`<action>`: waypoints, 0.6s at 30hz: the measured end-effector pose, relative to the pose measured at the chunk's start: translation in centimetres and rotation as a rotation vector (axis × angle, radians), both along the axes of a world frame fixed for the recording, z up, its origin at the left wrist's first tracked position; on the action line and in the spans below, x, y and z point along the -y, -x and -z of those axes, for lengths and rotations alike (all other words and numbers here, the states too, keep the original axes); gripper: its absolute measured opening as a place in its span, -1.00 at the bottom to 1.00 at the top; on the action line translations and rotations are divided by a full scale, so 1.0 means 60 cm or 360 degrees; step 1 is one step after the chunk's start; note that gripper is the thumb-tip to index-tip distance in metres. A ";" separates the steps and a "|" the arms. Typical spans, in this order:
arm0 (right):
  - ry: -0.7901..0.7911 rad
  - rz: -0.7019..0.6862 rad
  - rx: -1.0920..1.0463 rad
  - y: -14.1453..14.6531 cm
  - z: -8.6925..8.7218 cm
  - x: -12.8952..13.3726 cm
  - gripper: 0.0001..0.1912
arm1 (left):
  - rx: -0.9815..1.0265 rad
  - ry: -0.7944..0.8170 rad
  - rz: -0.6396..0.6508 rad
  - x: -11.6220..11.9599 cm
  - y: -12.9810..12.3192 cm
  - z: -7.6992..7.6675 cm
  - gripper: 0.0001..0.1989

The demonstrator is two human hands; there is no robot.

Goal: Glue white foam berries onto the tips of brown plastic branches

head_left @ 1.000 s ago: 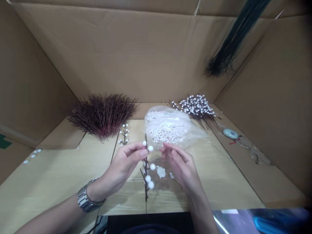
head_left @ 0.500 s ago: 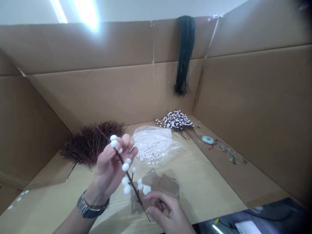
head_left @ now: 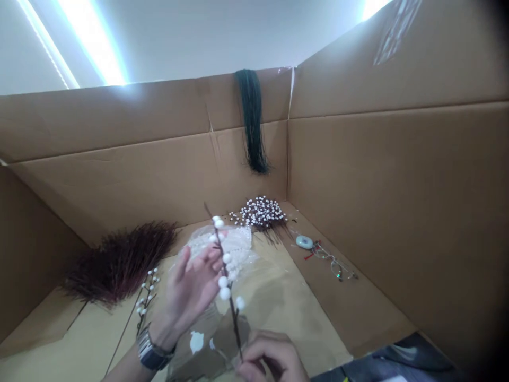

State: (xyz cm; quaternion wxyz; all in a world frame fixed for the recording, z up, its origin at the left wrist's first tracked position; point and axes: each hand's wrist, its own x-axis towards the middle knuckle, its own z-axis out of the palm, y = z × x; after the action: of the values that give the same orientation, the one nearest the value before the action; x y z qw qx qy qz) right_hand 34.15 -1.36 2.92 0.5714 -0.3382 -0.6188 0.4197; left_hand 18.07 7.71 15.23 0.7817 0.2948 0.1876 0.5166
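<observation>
A thin brown twig with white berries (head_left: 234,321) stands tilted in front of me. My right hand (head_left: 274,358) pinches its lower end between thumb and fingers. Beside the stem my left hand (head_left: 189,292) is open, palm up and thumb apart, its fingertips behind the berries; whether they touch the twig I cannot tell. Below the hands lies a greyish see-through sheet with a white blob (head_left: 196,342) on it. Past my left fingers is a clear plastic bag (head_left: 242,260) of white berries, partly hidden.
A bundle of dark red-brown stems (head_left: 123,260) lies at left, near another berry twig (head_left: 148,294). Finished-looking berry twigs (head_left: 262,212) are piled at the back. Green strands (head_left: 252,119) hang over the cardboard wall (head_left: 159,180). A pale blue case (head_left: 304,242) and glasses (head_left: 336,265) sit right.
My left fingers have let go of the upper twig and opened. My right hand has moved down to the stem's end and grips it. The view has shifted to the right and upward.
</observation>
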 end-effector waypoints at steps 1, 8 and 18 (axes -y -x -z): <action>-0.0027 0.0079 0.0088 -0.012 0.002 -0.006 -0.71 | -0.0039 0.0100 0.0031 0.000 -0.007 0.021 -0.56; -0.0239 0.0294 0.0499 -0.030 0.013 -0.061 -0.69 | -0.0503 0.0219 -0.0581 0.052 0.063 0.171 -0.58; -0.0037 -0.0230 0.0650 0.138 0.055 -0.083 -0.68 | -0.2206 0.0250 -0.1348 0.192 0.316 0.222 -0.42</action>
State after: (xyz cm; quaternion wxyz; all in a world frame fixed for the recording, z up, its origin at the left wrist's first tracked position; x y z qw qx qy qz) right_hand 25.87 3.61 -0.35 0.4064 -0.3645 -0.7491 0.3753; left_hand -0.88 -3.84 1.88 0.2449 0.3959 0.7598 0.4538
